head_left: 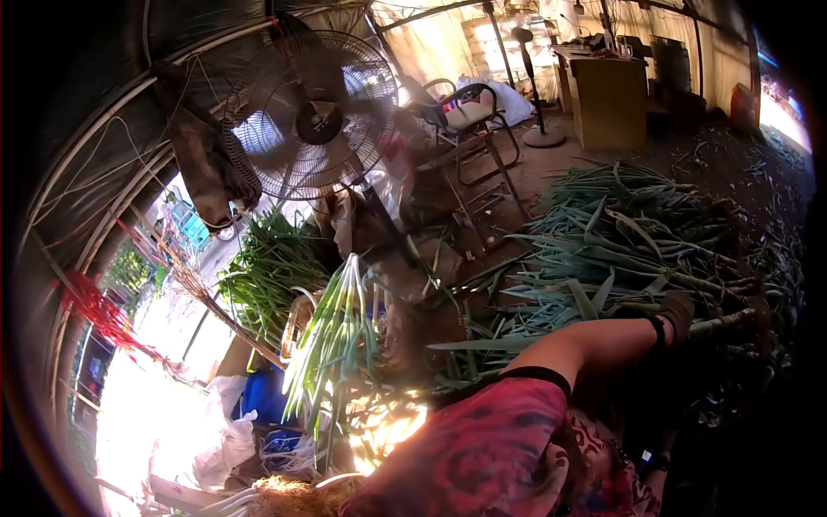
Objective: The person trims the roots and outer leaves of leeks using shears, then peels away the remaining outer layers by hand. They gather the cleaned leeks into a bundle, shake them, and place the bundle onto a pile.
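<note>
My left hand is outside the view. At the lower right, in deep shadow, what looks like my right wrist [659,463] shows dimly beside a small bright patch; its fingers and anything in them are hidden. Red patterned cloth [465,448] covers my body and a limb, bare beyond a black hem [541,374]. That limb, by its shape a leg, ends in a brown sandal-like form [676,317] against a large pile of leek-like plants [620,233]. Left of it, a bunch of long green-onion-like leaves [332,336] droops from a pale top.
A large stand fan [319,122] rises at upper left. Behind it are a metal chair [472,112] and a wooden desk [610,99]. More greens [271,276], a blue container [263,396], white plastic [226,439] and hanging red strings [95,306] are at left.
</note>
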Demonstrator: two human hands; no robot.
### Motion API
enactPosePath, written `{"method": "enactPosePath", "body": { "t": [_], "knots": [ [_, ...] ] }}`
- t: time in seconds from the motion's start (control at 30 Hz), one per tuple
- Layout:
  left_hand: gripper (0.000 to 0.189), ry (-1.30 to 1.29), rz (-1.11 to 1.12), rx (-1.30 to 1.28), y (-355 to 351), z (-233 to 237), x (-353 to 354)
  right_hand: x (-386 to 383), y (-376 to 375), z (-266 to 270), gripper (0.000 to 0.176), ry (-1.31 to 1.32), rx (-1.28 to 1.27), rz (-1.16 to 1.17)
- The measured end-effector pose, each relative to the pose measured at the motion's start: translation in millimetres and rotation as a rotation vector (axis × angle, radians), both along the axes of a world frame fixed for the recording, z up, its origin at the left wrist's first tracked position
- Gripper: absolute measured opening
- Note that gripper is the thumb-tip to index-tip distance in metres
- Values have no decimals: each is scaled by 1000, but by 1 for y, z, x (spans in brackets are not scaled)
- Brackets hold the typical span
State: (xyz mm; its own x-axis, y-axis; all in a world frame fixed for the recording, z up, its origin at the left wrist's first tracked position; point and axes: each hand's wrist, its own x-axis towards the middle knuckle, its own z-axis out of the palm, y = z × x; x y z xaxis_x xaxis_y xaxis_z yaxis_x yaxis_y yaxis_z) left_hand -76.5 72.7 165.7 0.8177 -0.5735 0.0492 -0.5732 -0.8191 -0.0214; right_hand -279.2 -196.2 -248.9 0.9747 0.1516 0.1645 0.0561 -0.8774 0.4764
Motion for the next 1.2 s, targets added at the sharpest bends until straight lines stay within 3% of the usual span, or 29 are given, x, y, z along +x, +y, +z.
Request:
{"method": "enactPosePath", "body": {
  "t": [0.03, 0.13, 0.23, 0.3, 0.37, 0.4, 0.43, 0.47, 0.5, 0.57, 0.6, 0.63, 0.67, 0.77, 0.9, 0.97, 1.03, 1.07, 1.2],
  "knots": [
    [45, 47, 34, -81, -10, -3, 8, -12, 21, 30, 17, -78, -6, -4],
    [41, 199, -64, -72, -6, 6, 2, -14, 17, 23, 18, -220, -97, 82],
    [43, 281, -45, -29, -18, -28, 15, -13, 20, 26, 23, 238, 116, -147],
    [47, 319, 39, -32, -16, -34, 16, -7, 22, 21, 31, 297, 188, -264],
    [47, 401, 33, -88, -9, -22, 14, -22, 59, 79, 40, -167, 1021, -381],
    [42, 388, -79, 4, -4, -5, 16, -23, 62, 91, 54, -137, 952, -380],
    [39, 440, -19, -69, -7, 1, 20, -24, 75, 117, 66, 36, 1145, -646],
    [41, 544, -52, -103, -1, 25, 18, -34, 89, 154, 74, -112, 1352, -746],
    [40, 440, -144, -261, 0, 13, 27, -38, 94, 174, 71, -84, 1435, -877],
    [41, 379, -130, -362, 9, 54, 5, -44, 94, 179, 69, -159, 1563, -750],
    [42, 346, -156, -244, 11, 79, -4, -46, 97, 190, 67, -149, 1493, -843],
    [41, 367, -205, -330, 15, 88, -14, -49, 102, 202, 66, -128, 1419, -931],
    [41, 385, -242, -420, 19, 94, -23, -53, 100, 209, 63, -116, 1413, -957],
    [44, 408, -380, -374, 26, 109, -41, -48, 106, 234, 56, -88, 1502, -964],
    [55, 759, -291, -291, -17, 8, -44, -54, 105, 257, 46, -203, 1793, -900],
    [53, 742, -317, -211, -32, -58, -41, -65, 116, 286, 44, -264, 1974, -928],
    [45, 796, -329, -117, -44, -87, -46, -86, 136, 316, 47, -318, 1668, -738],
    [43, 880, -299, -187, -47, -93, -50, -95, 148, 328, 49, -328, 1516, -640],
    [34, 1154, -143, -378, -39, -121, -53, -128, 203, 368, 58, -80, 1755, -566]
  ]
}}
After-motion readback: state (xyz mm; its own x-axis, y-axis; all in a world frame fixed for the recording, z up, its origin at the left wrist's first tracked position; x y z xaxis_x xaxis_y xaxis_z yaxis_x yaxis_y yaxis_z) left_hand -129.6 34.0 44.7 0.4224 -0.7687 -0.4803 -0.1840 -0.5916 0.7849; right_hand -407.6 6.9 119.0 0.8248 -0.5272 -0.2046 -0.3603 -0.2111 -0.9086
